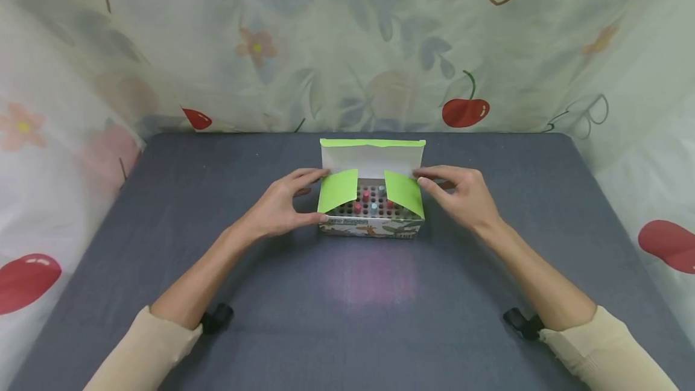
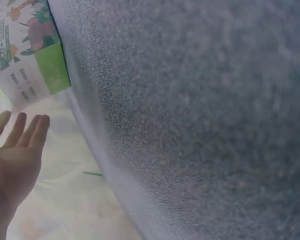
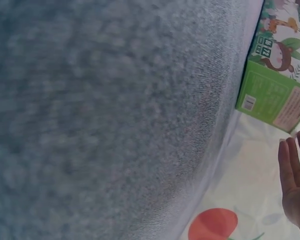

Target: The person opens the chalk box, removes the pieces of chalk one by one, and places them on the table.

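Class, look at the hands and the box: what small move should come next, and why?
Perhaps fold the left green flap outward with the left hand. The lid stands raised, but that flap leans over part of the opening of the box, and the hand is at that end.

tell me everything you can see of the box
The box looks like printed card, with cartoon animals on the front and green on both ends. It sits upright, open, near the far edge of the table. Its lid stands raised at the back, pale inside with a green rim; two green flaps lean inward over the opening. Between them show rows of holes and red and pale blue pegs. The left hand touches its left end; the right hand touches the back right corner.
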The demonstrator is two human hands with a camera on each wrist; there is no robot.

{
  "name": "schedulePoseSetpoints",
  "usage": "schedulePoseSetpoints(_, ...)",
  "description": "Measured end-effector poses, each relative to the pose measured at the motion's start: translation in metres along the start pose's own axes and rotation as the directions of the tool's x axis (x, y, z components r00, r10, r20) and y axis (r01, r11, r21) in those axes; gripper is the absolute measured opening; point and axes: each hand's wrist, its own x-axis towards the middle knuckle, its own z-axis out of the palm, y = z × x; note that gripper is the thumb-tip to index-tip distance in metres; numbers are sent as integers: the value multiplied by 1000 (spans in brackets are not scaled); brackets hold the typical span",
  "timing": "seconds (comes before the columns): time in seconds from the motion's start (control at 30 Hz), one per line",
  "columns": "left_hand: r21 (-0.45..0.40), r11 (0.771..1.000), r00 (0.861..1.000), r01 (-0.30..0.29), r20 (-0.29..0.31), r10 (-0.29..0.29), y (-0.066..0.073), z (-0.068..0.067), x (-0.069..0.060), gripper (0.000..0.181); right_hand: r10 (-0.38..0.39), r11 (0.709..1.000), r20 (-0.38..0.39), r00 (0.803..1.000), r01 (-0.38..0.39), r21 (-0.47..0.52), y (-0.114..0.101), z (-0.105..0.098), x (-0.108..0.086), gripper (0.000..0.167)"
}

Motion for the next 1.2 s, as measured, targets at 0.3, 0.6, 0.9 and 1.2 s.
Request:
schedulePoseSetpoints(0.3, 160, 986, 998, 36, 42, -43, 4, 1, 0, 92, -107, 985, 51, 993, 113, -133, 4, 4, -2, 40)
schedulePoseSetpoints(0.6, 280, 959, 999, -50, 13, 48, 3, 3, 3, 93, -95, 968, 171, 981, 131, -213, 2, 8, -3, 52)
schedulePoseSetpoints(0.9, 306, 951, 999, -37, 43, 26, 2, 4, 5, 93, -3, 962, 290, 957, 82, -261, -2, 8, -3, 62)
schedulePoseSetpoints(1.2, 262, 965, 998, 17, 54, -33, 3, 4, 7, 91, 64, 956, 312, 948, 31, -291, -3, 10, -5, 69)
